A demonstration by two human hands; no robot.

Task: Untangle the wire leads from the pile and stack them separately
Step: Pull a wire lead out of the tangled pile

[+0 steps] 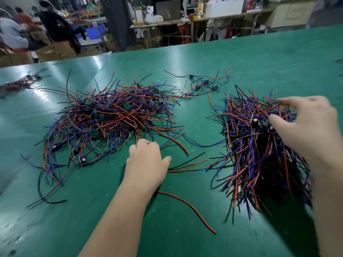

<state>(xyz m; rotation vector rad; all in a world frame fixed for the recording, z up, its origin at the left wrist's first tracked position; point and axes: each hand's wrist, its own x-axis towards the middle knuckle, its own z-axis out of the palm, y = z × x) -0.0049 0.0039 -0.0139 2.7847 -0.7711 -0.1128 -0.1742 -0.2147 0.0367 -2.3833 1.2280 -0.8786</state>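
On the green counter (259,58), far left, we see a small bundle (20,83). The tangled pile (111,115) lies left of centre. Our left hand (146,160) sits at its near edge, fingers clenched on a lead (187,166) that trails rightward. A loose red wire (187,204) lies nearer us. The stack (256,154) sits at the right; our right hand (306,127) touches its top, fingers released.

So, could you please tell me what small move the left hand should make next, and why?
Probably pull the left hand back toward the body, to draw its lead free of the pile. Its fingers are curled at the pile's near edge, red and black wires trail from under it, and the stack lies to the right.
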